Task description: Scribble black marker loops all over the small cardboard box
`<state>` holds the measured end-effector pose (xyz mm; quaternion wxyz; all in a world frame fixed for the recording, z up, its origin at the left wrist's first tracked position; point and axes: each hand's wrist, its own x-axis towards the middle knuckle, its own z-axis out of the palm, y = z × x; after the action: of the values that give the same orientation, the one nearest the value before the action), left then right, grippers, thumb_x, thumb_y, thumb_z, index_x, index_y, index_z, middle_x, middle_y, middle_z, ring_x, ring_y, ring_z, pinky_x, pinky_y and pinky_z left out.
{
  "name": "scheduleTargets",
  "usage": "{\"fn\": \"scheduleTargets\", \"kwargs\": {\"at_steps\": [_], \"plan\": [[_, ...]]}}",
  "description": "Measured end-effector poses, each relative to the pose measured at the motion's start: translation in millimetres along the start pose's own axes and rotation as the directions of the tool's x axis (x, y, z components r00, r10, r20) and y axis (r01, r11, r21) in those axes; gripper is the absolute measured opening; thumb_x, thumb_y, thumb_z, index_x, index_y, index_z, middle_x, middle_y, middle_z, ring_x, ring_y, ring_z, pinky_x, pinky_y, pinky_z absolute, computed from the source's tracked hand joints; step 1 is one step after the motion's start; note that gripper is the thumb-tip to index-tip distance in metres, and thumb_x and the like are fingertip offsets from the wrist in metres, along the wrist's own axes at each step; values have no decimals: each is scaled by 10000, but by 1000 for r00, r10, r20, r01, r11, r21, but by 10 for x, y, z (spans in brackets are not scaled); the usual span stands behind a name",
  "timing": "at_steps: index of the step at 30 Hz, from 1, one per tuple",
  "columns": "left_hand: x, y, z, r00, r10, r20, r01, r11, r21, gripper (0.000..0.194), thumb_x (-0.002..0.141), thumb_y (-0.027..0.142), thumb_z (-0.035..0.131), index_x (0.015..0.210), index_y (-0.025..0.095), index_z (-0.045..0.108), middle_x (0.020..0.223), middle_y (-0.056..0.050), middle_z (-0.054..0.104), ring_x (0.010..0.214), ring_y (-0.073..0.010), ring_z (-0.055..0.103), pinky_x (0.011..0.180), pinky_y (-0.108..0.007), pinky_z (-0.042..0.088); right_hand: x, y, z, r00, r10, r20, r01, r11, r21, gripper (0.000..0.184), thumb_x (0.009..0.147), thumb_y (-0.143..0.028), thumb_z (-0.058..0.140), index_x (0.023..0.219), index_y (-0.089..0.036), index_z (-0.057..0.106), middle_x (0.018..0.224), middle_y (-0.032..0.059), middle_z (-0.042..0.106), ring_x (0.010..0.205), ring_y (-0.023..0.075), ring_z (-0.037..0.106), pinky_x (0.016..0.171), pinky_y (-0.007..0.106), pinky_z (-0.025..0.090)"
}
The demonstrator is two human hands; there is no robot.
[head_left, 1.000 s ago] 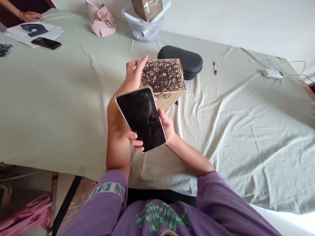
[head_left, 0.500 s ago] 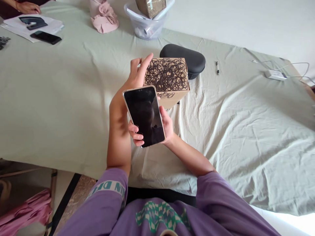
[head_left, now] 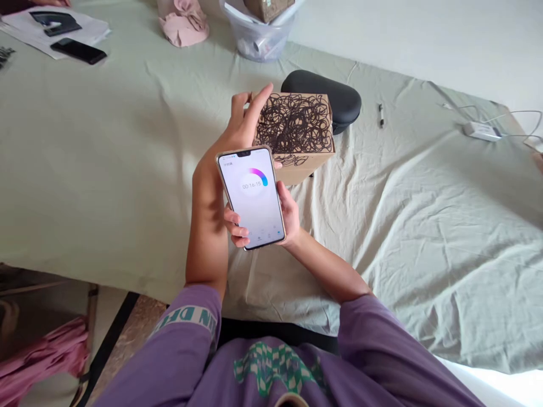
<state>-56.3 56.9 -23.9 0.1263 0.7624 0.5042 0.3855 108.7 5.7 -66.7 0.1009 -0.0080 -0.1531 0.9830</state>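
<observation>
My right hand [head_left: 288,217] grips a phone [head_left: 253,198] upright in front of me; its lit screen shows a timer ring and digits. My left hand [head_left: 244,121] is raised behind the phone, fingers stretched and apart, resting against the left side of a cardboard box [head_left: 297,133] covered in black scribbles. The box stands on the pale green cloth [head_left: 119,158] that covers the table.
A black oval case [head_left: 335,96] lies behind the box, a pen [head_left: 381,115] to its right. Farther right are a white charger and cable [head_left: 481,130]. At the back: a clear plastic tub [head_left: 258,34], pink fabric [head_left: 182,25], a black phone [head_left: 78,51] and papers [head_left: 55,28].
The phone's screen was dark and is now lit with a timer. The phone has turned more upright. My left hand stays on the box.
</observation>
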Motion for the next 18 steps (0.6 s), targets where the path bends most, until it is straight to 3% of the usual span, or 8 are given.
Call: {"fn": "scheduleTargets", "kwargs": {"at_steps": [3, 7, 11, 13, 15, 18], "plan": [[16, -80, 31, 1000, 21, -12, -21, 1000, 2, 1473, 699, 779, 950, 1795, 137, 204, 1626, -227, 302, 1627, -396, 325, 1435, -601, 216, -4, 2, 4, 1000, -9, 1, 9, 1000, 5, 1194, 787, -876, -322, 1155, -251, 627, 910, 105, 597, 697, 236, 485, 636, 351, 406], [55, -210, 70, 999, -9, -34, 10, 1000, 18, 1383, 710, 831, 899, 1787, 265, 242, 1631, -159, 355, 1629, -361, 345, 1444, -552, 232, -15, -9, 16, 998, -45, -40, 45, 999, 1, 1179, 802, -880, -304, 1163, -260, 632, 897, 105, 602, 692, 238, 468, 626, 354, 407], [63, -276, 95, 998, -8, -68, 9, 1000, 4, 1269, 827, 872, 780, 1783, 205, 279, 1627, -189, 373, 1635, -353, 356, 1446, -581, 229, -25, -20, 29, 996, -79, -52, 80, 997, 11, 1163, 828, -872, -290, 1161, -257, 639, 899, 110, 612, 695, 234, 467, 617, 348, 418], [58, -284, 91, 997, -1, -71, 1, 1000, 2, 1102, 964, 835, 643, 1782, 181, 300, 1622, -197, 384, 1645, -333, 353, 1455, -575, 203, -25, -20, 23, 995, -87, -47, 88, 996, 14, 1143, 856, -865, -267, 1161, -242, 642, 908, 119, 619, 697, 233, 476, 605, 351, 438], [53, -282, 77, 997, -10, -71, 10, 1000, 1, 931, 1048, 761, 562, 1781, 242, 315, 1622, -165, 399, 1640, -294, 376, 1459, -536, 219, -27, -28, 14, 994, -93, -62, 94, 995, 14, 1106, 891, -878, -210, 1175, -232, 642, 923, 125, 630, 702, 235, 498, 591, 368, 477], [48, -265, 46, 996, -53, -79, 53, 999, 6, 828, 1066, 640, 630, 1773, 342, 320, 1628, -130, 411, 1630, -263, 418, 1440, -505, 288, -47, -88, 20, 986, -97, -135, 97, 995, -12, 1059, 938, -886, -139, 1239, -229, 634, 938, 121, 656, 727, 254, 577, 594, 436, 573]]}}
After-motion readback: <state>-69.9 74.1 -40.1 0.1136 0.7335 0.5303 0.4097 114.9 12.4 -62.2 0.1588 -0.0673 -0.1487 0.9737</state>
